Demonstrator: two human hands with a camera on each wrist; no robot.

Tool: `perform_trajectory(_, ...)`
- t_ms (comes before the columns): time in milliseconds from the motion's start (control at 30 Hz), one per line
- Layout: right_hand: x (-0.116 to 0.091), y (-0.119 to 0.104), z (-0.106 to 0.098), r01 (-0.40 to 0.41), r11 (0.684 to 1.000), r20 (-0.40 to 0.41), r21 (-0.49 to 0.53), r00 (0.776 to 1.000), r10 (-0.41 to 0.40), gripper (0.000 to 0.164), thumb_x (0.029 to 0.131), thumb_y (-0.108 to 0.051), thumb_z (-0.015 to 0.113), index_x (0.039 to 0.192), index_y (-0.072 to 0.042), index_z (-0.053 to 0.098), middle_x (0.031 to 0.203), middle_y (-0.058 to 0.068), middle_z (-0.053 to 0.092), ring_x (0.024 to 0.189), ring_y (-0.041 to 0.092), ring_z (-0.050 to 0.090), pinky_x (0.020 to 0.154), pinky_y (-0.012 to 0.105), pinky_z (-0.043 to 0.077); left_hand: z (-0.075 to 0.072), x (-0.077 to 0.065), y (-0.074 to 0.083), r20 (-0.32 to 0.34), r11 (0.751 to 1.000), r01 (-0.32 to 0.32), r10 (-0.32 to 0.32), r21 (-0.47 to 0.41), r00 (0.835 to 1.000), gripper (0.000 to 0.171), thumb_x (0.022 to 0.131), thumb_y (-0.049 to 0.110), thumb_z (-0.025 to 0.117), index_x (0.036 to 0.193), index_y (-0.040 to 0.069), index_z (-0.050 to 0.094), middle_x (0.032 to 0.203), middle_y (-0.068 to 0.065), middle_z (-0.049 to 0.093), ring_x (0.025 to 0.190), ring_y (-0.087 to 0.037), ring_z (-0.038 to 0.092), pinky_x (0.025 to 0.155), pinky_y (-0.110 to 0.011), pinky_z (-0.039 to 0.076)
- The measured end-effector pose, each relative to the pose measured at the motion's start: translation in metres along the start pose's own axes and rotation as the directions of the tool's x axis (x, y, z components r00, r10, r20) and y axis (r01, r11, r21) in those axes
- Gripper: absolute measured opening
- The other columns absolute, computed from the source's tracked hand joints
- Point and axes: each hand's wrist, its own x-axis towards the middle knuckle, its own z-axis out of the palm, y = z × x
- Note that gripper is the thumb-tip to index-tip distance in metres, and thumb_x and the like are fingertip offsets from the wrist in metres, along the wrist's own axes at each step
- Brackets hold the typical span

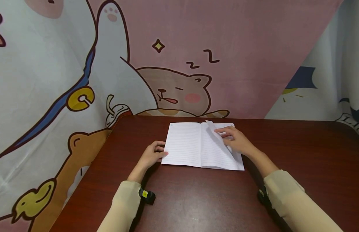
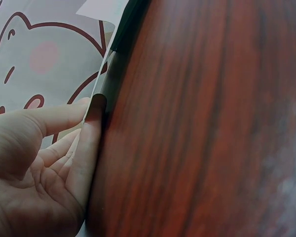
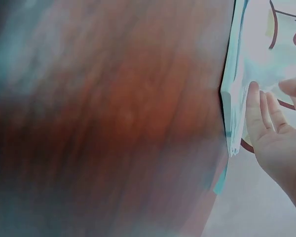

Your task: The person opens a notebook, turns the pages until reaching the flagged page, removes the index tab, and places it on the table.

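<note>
An open notebook (image 1: 182,145) with ruled white pages lies flat on the table. At its left edge, my left hand (image 1: 151,154) pinches it between thumb and fingers; the left wrist view shows the thumb (image 2: 64,116) above the thin edge and a finger below. Over the right half, one page (image 1: 215,138) stands partly lifted and slants toward the spine. My right hand (image 1: 237,140) is at the outer side of that page, fingertips against it. From the right wrist, the fingers (image 3: 256,116) look extended, with the thumb apart from them.
The notebook rests on a dark reddish-brown wooden table (image 1: 196,199). Behind and to the left hangs a cloth (image 1: 240,48) printed with cartoon animals, meeting the table's far edge. A black device (image 1: 147,196) is strapped at the left wrist.
</note>
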Motion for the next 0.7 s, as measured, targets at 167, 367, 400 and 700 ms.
perform_trajectory(167, 0.002, 0.001, 0.003, 0.02, 1.0, 0.001, 0.016, 1.0, -0.02, 0.04, 0.091, 0.002, 0.062, 0.131, -0.002, 0.062, 0.13, 0.024, 0.058, 0.113, 0.043, 0.063, 0.093, 0.05, 0.05, 0.0, 0.0, 0.0, 0.004, 1.0, 0.027, -0.027, -0.005, 1.0, 0.045, 0.093, 0.01, 0.07, 0.135, 0.002, 0.055, 0.112, -0.022, 0.067, 0.081, -0.019, 0.067, 0.073, -0.035, 0.06)
perform_trajectory(367, 0.005, 0.001, 0.007, -0.004, 0.999, -0.009, 0.039, 1.0, 0.004, 0.035, 0.092, -0.004, 0.066, 0.127, -0.001, 0.063, 0.13, 0.022, 0.059, 0.112, 0.041, 0.064, 0.087, 0.038, 0.054, -0.001, 0.002, 0.0, 0.014, 0.999, 0.035, -0.035, -0.014, 0.999, 0.047, 0.093, 0.01, 0.069, 0.137, 0.001, 0.053, 0.114, -0.023, 0.066, 0.08, -0.016, 0.066, 0.072, -0.034, 0.06)
perform_trajectory(400, 0.005, 0.001, 0.008, -0.012, 0.999, -0.011, 0.051, 1.0, 0.013, 0.035, 0.092, -0.004, 0.067, 0.127, 0.0, 0.063, 0.13, 0.023, 0.059, 0.111, 0.041, 0.064, 0.083, 0.034, 0.055, -0.001, 0.002, 0.0, 0.017, 0.999, 0.04, -0.039, -0.018, 0.999, 0.047, 0.093, 0.01, 0.069, 0.137, 0.002, 0.053, 0.114, -0.022, 0.067, 0.08, -0.015, 0.066, 0.072, -0.033, 0.06)
perform_trajectory(700, 0.007, -0.001, 0.013, -0.088, 0.993, -0.02, 0.083, 0.996, 0.089, 0.031, 0.092, -0.011, 0.071, 0.12, -0.001, 0.065, 0.123, 0.021, 0.06, 0.098, 0.029, 0.066, 0.068, 0.024, 0.058, -0.005, 0.003, -0.003, 0.052, 0.999, 0.038, -0.036, -0.037, 0.998, 0.045, 0.095, 0.009, 0.067, 0.137, 0.001, 0.053, 0.117, -0.022, 0.066, 0.084, -0.014, 0.066, 0.075, -0.031, 0.059)
